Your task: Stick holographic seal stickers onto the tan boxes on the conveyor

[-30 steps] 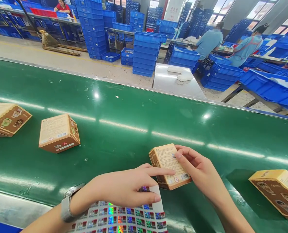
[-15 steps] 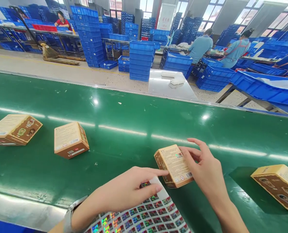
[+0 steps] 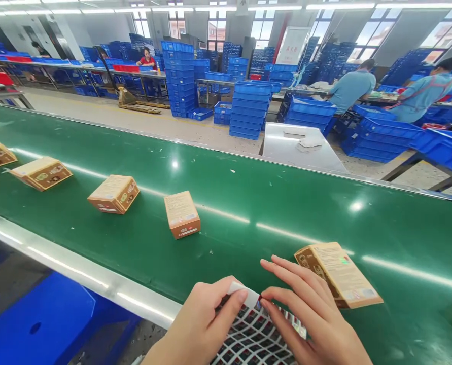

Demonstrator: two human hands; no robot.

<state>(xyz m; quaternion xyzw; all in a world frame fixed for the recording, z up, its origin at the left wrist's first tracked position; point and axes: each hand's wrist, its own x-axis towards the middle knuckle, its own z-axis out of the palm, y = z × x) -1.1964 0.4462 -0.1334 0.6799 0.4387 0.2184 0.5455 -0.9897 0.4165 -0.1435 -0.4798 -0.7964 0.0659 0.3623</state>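
My left hand (image 3: 210,317) is closed on a sheet of small shiny stickers (image 3: 248,332), thumb on top of its white edge. At that edge, the thumb and index finger of my right hand (image 3: 313,314) pinch a small sticker, mostly hidden by the fingertips; the other fingers are stretched out. Just beyond my right hand, a tan and brown box (image 3: 349,274) lies on the green conveyor belt (image 3: 233,258). A small shiny green sticker (image 3: 343,260) shows on its printed upper face. Neither hand holds the box.
Further left on the belt lie more boxes, among them a nearer box (image 3: 182,213) and another box (image 3: 114,193). A metal rim (image 3: 96,279) edges the belt, with a blue plastic stool (image 3: 46,314) below. Stacked blue crates (image 3: 250,109) and co-workers (image 3: 353,83) are beyond.
My right hand has left the box and now pinches at the sticker sheet's edge. The view has swung left, and the boxes appear further right. My left hand still holds the sheet.
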